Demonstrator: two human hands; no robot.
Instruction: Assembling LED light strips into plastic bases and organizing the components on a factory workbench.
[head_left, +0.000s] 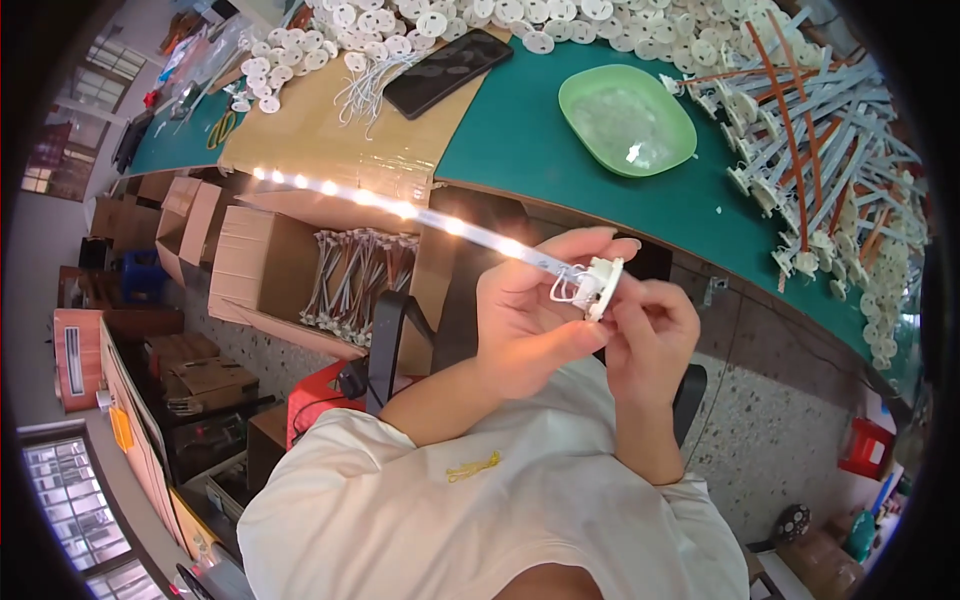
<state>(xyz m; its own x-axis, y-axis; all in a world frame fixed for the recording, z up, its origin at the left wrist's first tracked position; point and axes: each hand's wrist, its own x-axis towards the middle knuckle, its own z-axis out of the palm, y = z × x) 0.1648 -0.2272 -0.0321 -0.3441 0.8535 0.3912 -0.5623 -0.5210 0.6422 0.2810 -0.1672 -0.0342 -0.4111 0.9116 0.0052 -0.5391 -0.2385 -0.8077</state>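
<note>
Workpiece: a light strip with its round white base, held above the wearer's lap, in front of the tabletop.
Strip condition: lit; a row of bright points runs along the strip, which extends from the base up and to the left.
Wiring: thin white wires loop out beside the base, at the strip's near end.
Left hand: grasping the base end from the left, thumb below, fingers above.
Right hand: fingertips drawn together on the outer face of the base; exact contact point hidden.
Tabletop, centre: light-green bowl; its translucent contents cannot be identified.
Tabletop, left: brown cardboard sheet bearing a dark phone, with a bundle of white leads beside it; yellow-handled scissors near the sheet's left edge.
Tabletop, far edge: heap of white discs.
Tabletop, right: tangled pile of strips with white bases, some orange-brown lengths among them.
Below tabletop, left: open cardboard box containing further strips.
Floor, right: red container.
</note>
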